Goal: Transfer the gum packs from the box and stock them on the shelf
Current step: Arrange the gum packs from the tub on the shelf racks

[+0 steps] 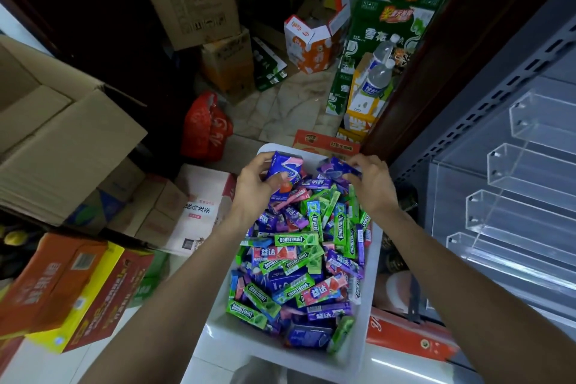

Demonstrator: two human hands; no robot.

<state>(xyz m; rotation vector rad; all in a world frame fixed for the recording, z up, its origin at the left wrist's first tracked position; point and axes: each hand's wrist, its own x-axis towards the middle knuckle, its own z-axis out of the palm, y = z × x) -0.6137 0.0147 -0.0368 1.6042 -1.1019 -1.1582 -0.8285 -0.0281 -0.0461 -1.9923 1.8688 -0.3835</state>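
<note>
White plastic box (pixel 218 333) brims with loose gum packs (pixel 299 255); left hand (pixel 254 184) grips a blue-and-pink pack (pixel 285 165), right hand (pixel 372 177) pinches a purple pack (pixel 338 166) at the far end. Packs could slide off the heap while lifting. Clear acrylic shelf dividers (pixel 511 184) wait at right; cardboard cartons (pixel 59 146) crowd the tiled floor (pixel 290 106)

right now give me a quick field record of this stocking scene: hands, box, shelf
left hand: left hand grips a blue and pink gum pack above the box
right hand: right hand pinches a blue and purple gum pack
box: white plastic box, heaped with green, blue, purple and pink gum packs
shelf: clear acrylic shelf trays on the right, no gum visible in them
</note>
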